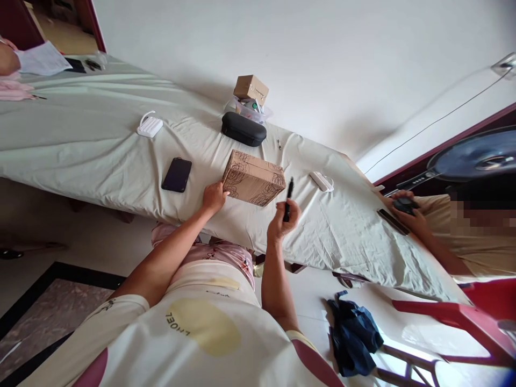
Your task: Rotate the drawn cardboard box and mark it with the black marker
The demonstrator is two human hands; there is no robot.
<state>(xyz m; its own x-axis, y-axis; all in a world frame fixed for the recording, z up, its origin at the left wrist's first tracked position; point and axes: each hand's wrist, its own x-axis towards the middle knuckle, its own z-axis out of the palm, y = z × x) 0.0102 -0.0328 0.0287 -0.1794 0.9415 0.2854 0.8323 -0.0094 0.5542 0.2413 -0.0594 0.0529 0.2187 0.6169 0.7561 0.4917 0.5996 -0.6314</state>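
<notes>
A cardboard box (255,177) with dark scribbled swirls on its faces rests on the cloth in front of me. My left hand (215,198) grips its lower left corner, the thumb on the near face and the other fingers partly hidden. Just right of the box, my right hand (285,217) is closed around a black marker pen (289,194), which points upward and stands apart from the box. Left of the box lies a dark phone (176,174), and behind it a black zip case (243,129).
A pale cloth covers the table (100,145). Behind the case are a plastic tub (264,113) and a small carton (250,88). White power strips lie left (149,126) and right (321,181). People sit at both ends; the right one's hands hold a dark object (405,205).
</notes>
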